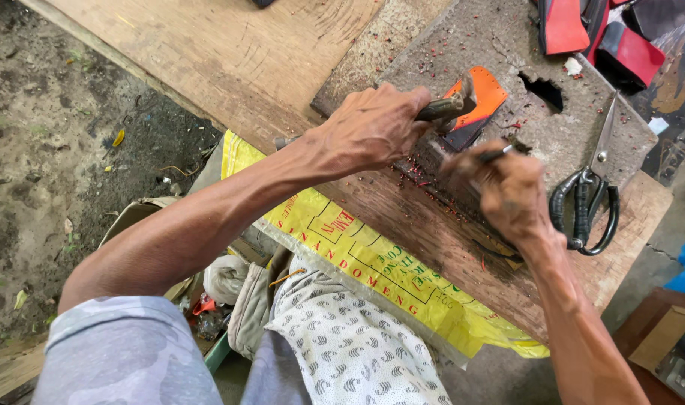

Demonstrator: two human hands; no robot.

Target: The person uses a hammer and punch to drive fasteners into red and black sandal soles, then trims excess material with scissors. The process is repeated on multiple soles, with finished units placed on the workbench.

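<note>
Left hand (376,127) grips a hammer (451,105) over an orange strip (486,96). Right hand (511,191) pinches a thin metal tool (496,155); black-handled scissors (591,191) lie just right of it.

A rough, pitted grey slab (507,112) lies on the worn, grainy wooden surface (230,60), strewn with red specks. On the slab, glossy orange sheet material (486,96) sits under a dull wooden-handled tool (443,109). Right of the slab's hole, scissors (593,180) show bright metal blades and shiny black handles. Below the slab hangs a glossy yellow woven plastic sack (357,255).
</note>
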